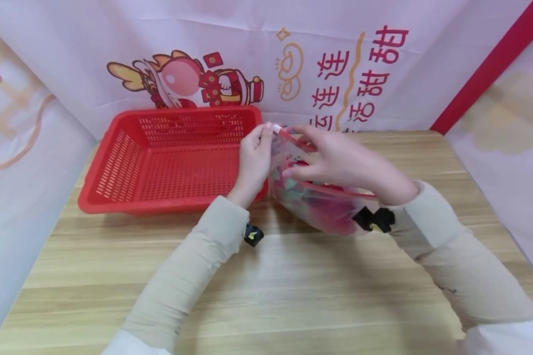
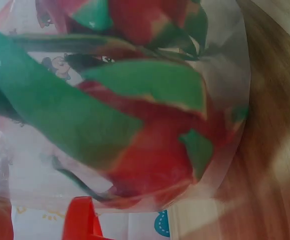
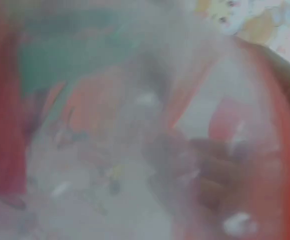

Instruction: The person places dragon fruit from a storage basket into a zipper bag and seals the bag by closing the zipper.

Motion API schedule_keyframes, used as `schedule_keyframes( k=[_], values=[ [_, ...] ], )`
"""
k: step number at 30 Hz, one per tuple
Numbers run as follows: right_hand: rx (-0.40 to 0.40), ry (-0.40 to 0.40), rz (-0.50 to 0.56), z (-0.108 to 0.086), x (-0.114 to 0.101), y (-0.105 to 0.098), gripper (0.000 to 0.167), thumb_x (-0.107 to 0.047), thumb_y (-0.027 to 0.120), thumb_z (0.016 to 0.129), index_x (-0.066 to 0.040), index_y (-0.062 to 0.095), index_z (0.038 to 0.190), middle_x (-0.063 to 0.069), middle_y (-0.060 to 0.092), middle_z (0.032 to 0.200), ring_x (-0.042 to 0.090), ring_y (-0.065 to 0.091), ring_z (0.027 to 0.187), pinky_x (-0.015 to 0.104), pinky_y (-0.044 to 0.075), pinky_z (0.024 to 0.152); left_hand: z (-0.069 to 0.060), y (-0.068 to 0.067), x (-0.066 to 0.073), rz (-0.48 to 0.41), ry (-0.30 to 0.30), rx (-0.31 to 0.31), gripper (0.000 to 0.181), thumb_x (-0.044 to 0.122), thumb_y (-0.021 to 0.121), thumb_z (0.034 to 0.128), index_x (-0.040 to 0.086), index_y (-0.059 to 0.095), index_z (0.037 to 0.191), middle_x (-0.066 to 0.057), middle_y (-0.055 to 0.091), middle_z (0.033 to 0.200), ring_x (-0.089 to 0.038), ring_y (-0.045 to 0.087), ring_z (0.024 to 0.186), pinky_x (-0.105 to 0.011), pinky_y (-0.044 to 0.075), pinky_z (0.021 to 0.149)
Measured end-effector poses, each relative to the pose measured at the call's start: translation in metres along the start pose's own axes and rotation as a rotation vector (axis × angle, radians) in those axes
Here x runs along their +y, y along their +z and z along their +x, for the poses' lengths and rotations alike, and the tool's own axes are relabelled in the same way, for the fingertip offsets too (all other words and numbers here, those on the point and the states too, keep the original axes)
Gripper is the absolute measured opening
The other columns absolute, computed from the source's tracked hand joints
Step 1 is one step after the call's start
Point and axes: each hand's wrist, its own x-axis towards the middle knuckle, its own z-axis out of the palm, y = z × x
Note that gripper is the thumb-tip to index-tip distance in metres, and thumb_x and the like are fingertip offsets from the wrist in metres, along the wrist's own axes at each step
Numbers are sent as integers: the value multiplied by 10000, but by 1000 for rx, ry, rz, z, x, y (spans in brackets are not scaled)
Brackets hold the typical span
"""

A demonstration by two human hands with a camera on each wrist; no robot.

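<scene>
A clear zip bag (image 1: 288, 197) with a red zip edge stands on the table, its mouth partly apart. Red dragon fruit (image 2: 157, 155) with green scales shows through the plastic in the left wrist view. My left hand (image 1: 255, 155) pinches the bag's upper left corner, by the white slider (image 1: 277, 128). At the mouth is my right hand (image 1: 337, 160), thumb and fingers spread over the zip edge and fruit; some fingertips are hidden. The right wrist view is blurred by plastic close to the lens.
Left of the bag, right beside it, stands a red plastic basket (image 1: 191, 204) with slotted walls and nothing inside. Both stand on a wood-grain table (image 1: 293, 296). A printed cloth (image 1: 248, 44) hangs behind, and more cloth hangs at both sides.
</scene>
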Motion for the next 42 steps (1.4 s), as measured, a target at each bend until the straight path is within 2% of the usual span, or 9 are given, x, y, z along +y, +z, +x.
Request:
schedule_keyframes(
  k=[6, 12, 14, 17, 22, 25, 29, 34, 42],
  values=[
    [-6, 50, -86, -3, -6, 13, 812, -317, 702, 844, -67, 269, 1484, 124, 574, 1313, 222, 620, 1064, 421, 546, 876, 1, 2, -4, -66, 23, -6, 325, 286, 460, 1003, 65, 634, 1168, -78, 694, 1177, -155, 659, 1063, -296, 525, 957],
    [58, 62, 38, 1, 4, 14, 596, 35, 589, 857, -37, 414, 1423, 180, 642, 1239, 290, 641, 1118, 429, 547, 899, 1, 4, -5, -124, -2, -3, 308, 296, 456, 1004, 79, 632, 1133, -61, 695, 1183, -139, 670, 1074, -316, 527, 952],
    [60, 54, 83, 1, 7, 13, 546, 15, 565, 885, -64, 447, 1411, 164, 645, 1242, 283, 637, 1134, 433, 540, 913, 1, 6, -5, -131, -1, 7, 306, 294, 460, 1002, 73, 633, 1125, -62, 697, 1176, -139, 671, 1069, -313, 525, 955],
    [52, 32, 107, -2, 8, 13, 504, -180, 590, 937, -112, 448, 1416, 135, 649, 1240, 260, 651, 1105, 440, 534, 923, 1, 8, -4, -124, 12, 24, 305, 289, 463, 1001, 71, 635, 1126, -68, 699, 1169, -136, 669, 1073, -306, 522, 961],
    [2, 31, 10, -8, 3, 19, 867, -487, 697, 821, -138, 274, 1492, 113, 587, 1309, 234, 613, 1114, 462, 500, 969, -7, 8, 10, -83, -3, 31, 298, 249, 449, 1011, 62, 622, 1166, -88, 687, 1192, -153, 657, 1106, -316, 519, 965],
    [-43, 40, -115, -9, 2, 24, 1048, -445, 764, 772, -108, 123, 1530, 151, 503, 1386, 276, 542, 1204, 489, 450, 1030, -14, 8, 20, -75, -27, 29, 296, 216, 439, 1016, 42, 608, 1187, -105, 677, 1208, -174, 653, 1116, -326, 522, 960],
    [-80, 88, -177, -10, 4, 29, 1028, -279, 748, 823, -108, 31, 1539, 206, 482, 1401, 329, 543, 1215, 516, 458, 1010, -13, 9, 20, -84, -31, 37, 294, 214, 439, 1015, 41, 610, 1181, -107, 678, 1206, -173, 657, 1106, -315, 521, 960],
    [-99, 68, -61, -13, 5, 35, 794, -95, 638, 897, -102, 162, 1533, 222, 539, 1355, 322, 605, 1158, 485, 527, 924, -6, 10, 12, -125, -8, 45, 306, 226, 448, 1010, 24, 612, 1172, -121, 679, 1201, -173, 670, 1091, -295, 513, 969],
    [-142, 39, 178, -12, 29, 26, 514, 108, 453, 878, -22, 491, 1374, 212, 632, 1229, 320, 622, 1108, 477, 508, 957, 3, 11, -5, -171, 76, 38, 309, 254, 459, 1005, 15, 630, 1101, -132, 699, 1150, -177, 692, 1038, -283, 540, 923]
  ],
)
